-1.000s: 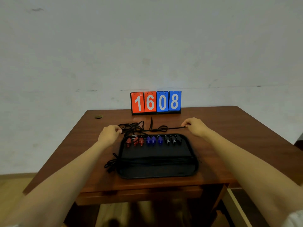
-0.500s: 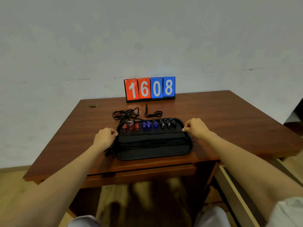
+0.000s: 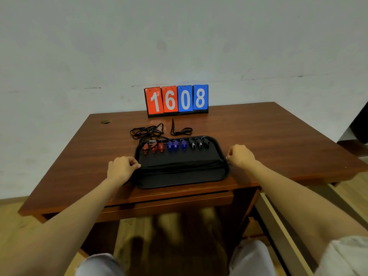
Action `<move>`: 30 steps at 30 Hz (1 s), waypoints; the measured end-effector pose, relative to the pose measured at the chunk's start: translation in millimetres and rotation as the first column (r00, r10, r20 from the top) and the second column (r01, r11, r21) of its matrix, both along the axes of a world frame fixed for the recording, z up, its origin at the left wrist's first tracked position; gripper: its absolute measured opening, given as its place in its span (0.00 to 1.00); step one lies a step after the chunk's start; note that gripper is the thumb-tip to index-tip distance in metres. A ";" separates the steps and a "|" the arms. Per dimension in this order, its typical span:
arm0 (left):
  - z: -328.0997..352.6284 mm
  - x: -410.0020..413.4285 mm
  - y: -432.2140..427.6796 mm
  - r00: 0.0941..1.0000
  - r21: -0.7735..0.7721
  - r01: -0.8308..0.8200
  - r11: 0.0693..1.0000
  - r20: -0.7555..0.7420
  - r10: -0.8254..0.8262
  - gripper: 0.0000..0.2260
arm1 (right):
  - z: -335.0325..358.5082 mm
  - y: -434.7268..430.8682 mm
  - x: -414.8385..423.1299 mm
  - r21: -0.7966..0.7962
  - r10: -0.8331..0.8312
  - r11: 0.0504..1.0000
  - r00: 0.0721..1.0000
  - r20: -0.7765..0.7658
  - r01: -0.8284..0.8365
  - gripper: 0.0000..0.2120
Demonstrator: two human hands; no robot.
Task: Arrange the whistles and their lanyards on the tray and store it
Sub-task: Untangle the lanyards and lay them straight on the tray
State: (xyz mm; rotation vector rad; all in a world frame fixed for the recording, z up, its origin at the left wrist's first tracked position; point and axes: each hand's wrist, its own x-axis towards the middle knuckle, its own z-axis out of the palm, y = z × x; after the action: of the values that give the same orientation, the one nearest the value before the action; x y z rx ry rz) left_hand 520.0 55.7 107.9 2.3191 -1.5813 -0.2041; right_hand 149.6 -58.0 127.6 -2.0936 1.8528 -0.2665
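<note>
While pinching lanyard taut between left hand and right hand, lay it flat on tray, clear of whistles.

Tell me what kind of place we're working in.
Probably a plain indoor room used for sports gear: a wooden desk against a bare wall, a flip scoreboard reading 1608, and whistles on a black tray.

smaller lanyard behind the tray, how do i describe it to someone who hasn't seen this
Find the flip scoreboard reading 1608 at the back of the table. Between it and the black tray lie two cord bundles. The smaller lanyard is the right one, a compact loop with one straight end pointing at the scoreboard, unlike the sprawling tangle to its left.
</note>
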 end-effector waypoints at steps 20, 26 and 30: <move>-18.8 -13.2 4.7 0.971 0.019 0.023 1.000 0.237 -0.027 0.11 | -15.4 4.1 -7.1 -0.045 -0.024 0.999 1.000 -0.005 0.024 0.03; -19.8 -26.1 6.1 0.958 -0.024 0.089 0.996 0.275 -0.079 0.14 | -12.5 7.8 -1.3 -0.111 0.038 0.993 0.999 -0.030 -0.041 0.04; -18.1 -44.5 4.2 0.944 -0.002 0.178 0.984 0.281 -0.171 0.14 | -10.2 12.7 13.6 -0.134 0.214 0.966 0.975 -0.055 -0.220 0.10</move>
State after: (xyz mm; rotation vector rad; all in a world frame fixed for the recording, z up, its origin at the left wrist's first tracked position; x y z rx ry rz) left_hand 475.5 59.9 89.9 2.2652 -1.9138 0.1119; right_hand 163.2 -45.3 117.4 -2.3903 1.6494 -0.3091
